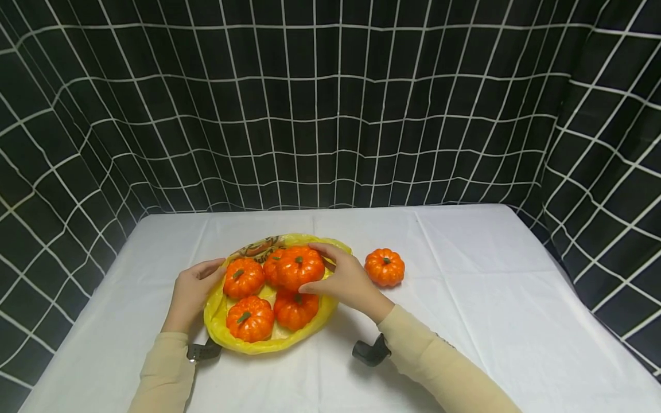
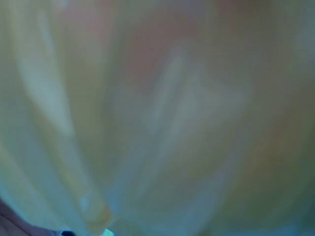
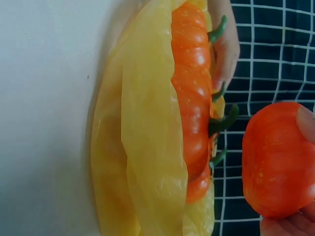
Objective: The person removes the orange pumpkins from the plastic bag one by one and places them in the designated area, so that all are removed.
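Observation:
A yellow plastic bag (image 1: 322, 321) lies with its mouth spread wide on the table, several small orange pumpkins inside, such as one at the front left (image 1: 250, 319). My right hand (image 1: 348, 282) grips another pumpkin (image 1: 300, 268) by its sides, above the bag's right part. In the right wrist view this held pumpkin (image 3: 275, 160) is apart from the others and higher than the bag's rim. At the bag's left edge my left hand (image 1: 191, 291) touches the plastic; its fingertips are partly hidden. The bag (image 2: 162, 147) fills the left wrist view, blurred.
One more pumpkin (image 1: 384, 267) sits on the white tablecloth (image 1: 465, 298), right of the bag. Black curtains with a white grid (image 1: 330, 103) stand behind the table and on both sides. A dark wrist camera (image 1: 372, 351) hangs below the right sleeve.

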{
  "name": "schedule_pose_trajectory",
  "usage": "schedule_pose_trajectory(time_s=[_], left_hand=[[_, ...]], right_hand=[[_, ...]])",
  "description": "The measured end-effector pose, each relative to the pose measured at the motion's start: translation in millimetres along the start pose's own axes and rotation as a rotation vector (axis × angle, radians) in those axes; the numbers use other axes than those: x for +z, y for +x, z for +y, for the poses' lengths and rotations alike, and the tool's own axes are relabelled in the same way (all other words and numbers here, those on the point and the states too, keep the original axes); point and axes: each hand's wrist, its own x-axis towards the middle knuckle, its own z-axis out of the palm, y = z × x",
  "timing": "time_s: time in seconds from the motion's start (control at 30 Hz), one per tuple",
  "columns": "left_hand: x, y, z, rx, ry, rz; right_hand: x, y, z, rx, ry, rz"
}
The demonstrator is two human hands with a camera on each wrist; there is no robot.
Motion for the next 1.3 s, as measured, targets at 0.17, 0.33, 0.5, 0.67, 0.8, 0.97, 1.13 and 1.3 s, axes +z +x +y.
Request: schedule_pose_trajectory(time_s=[0.17,0.33,0.5,0.67,0.8,0.97,1.13,1.3], left_hand=[[0.1,-0.4,1.7,0.003,0.006,0.001],[-0.5,-0.3,0.8,-0.002,0.013,-0.001],[-0.4,0.2,-0.7,-0.007,0.006,-0.001],[-0.5,0.3,-1.0,-0.006,-0.001,-0.003],[-0.5,1.0,-1.3,-0.005,-0.004,-0.005],[-0.4,1.3,-1.8,-0.010,-0.002,-0.004],[-0.5,1.2,-1.5,-0.009,0.004,-0.004],[-0.7,1.2,-1.5,-0.009,0.012,-0.003]], right_hand=[[-10.6,-5.4,2.7,-0.004,0.036,0.015],[-20.3,-9.9,6.3,-0.008,0.075,0.020],[-30.5,-14.9,11.0,-0.026,0.049,0.042],[-39.2,-20.0,11.3,-0.055,0.042,0.062],[-45.1,-23.9,11.3,-0.054,0.063,0.071],[-51.6,-28.8,13.4,-0.021,0.081,0.080],[-58.4,-32.9,17.0,-0.004,0.106,0.094],[-65.0,-37.5,17.9,-0.002,0.076,0.127]])
